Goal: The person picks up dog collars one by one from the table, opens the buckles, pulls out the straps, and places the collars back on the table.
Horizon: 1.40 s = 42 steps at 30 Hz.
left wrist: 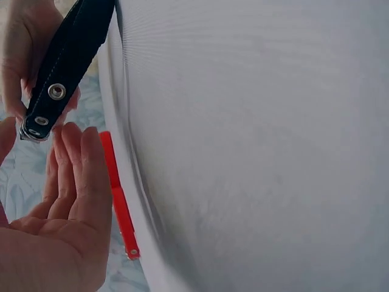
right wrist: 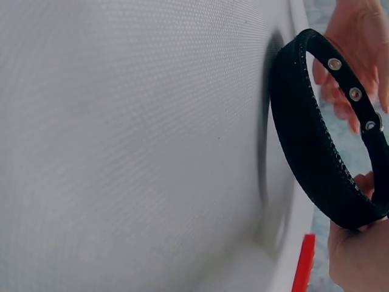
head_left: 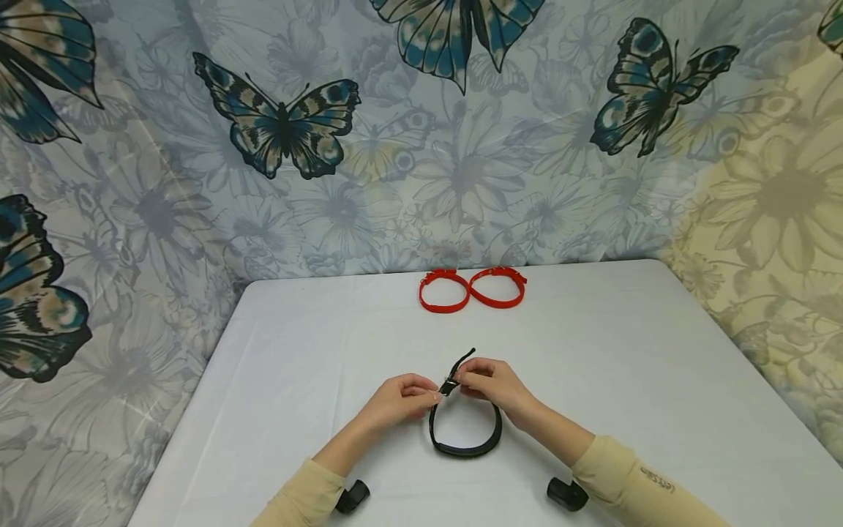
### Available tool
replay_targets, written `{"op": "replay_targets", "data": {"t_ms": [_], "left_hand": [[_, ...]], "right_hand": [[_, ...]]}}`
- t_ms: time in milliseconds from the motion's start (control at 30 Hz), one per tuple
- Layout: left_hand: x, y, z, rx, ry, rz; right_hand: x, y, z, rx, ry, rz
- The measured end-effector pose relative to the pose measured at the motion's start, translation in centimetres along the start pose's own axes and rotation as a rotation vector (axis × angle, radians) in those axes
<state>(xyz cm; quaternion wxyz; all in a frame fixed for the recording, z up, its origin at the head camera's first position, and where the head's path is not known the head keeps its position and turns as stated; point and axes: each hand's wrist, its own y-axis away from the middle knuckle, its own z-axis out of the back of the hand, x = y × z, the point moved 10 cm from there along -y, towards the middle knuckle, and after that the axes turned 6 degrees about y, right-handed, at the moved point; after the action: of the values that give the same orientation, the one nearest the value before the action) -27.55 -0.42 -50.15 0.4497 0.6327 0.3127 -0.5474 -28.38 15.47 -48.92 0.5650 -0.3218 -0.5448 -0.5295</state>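
Observation:
A black collar (head_left: 466,451) with a metal buckle stands as a round loop on the white table, its free strap end pointing up and away. At the buckle (head_left: 448,386), my left hand (head_left: 403,399) pinches the collar between thumb and fingertips. From the other side my right hand (head_left: 494,382) pinches the strap just beside the buckle. Metal-rimmed eyelets (left wrist: 56,92) line the strap in the left wrist view. The collar's wide stitched band (right wrist: 304,121) fills the right part of the right wrist view, where the buckle is partly cut off.
Two red collars (head_left: 445,308) lie side by side near the far edge of the white table (head_left: 296,344). A butterfly-patterned cloth (head_left: 395,212) hangs behind. Black devices (head_left: 567,495) sit at both wrists, close to the sleeves.

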Motion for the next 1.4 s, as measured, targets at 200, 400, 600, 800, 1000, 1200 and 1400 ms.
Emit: {"op": "replay_targets", "data": {"t_ms": [200, 400, 600, 800, 1000, 1200, 1400], "left_hand": [[0.1, 0.3, -0.1, 0.015, -0.030, 0.012], [-0.4, 0.3, -0.1, -0.006, -0.065, -0.027], [-0.4, 0.1, -0.1, 0.005, -0.061, -0.047], [-0.2, 0.1, -0.3, 0.023, -0.051, -0.054], [-0.5, 0.5, -0.2, 0.037, -0.066, -0.066], [-1.0, 0.7, -0.3, 0.040, -0.094, -0.078], [-1.7, 0.5, -0.1, 0.002, -0.141, -0.132]], "right_hand": [[-0.1, 0.0, 0.3, -0.028, -0.039, -0.001], [-0.2, 0.0, 0.3, -0.039, -0.049, -0.005], [-0.2, 0.0, 0.5, -0.049, -0.063, 0.002], [-0.3, 0.0, 0.7, -0.074, -0.078, -0.020], [-0.3, 0.1, 0.9, -0.097, -0.099, -0.022], [-0.1, 0.4, 1.2, -0.134, -0.110, -0.023], [0.0, 0.5, 0.8, -0.108, -0.120, -0.013]]}}
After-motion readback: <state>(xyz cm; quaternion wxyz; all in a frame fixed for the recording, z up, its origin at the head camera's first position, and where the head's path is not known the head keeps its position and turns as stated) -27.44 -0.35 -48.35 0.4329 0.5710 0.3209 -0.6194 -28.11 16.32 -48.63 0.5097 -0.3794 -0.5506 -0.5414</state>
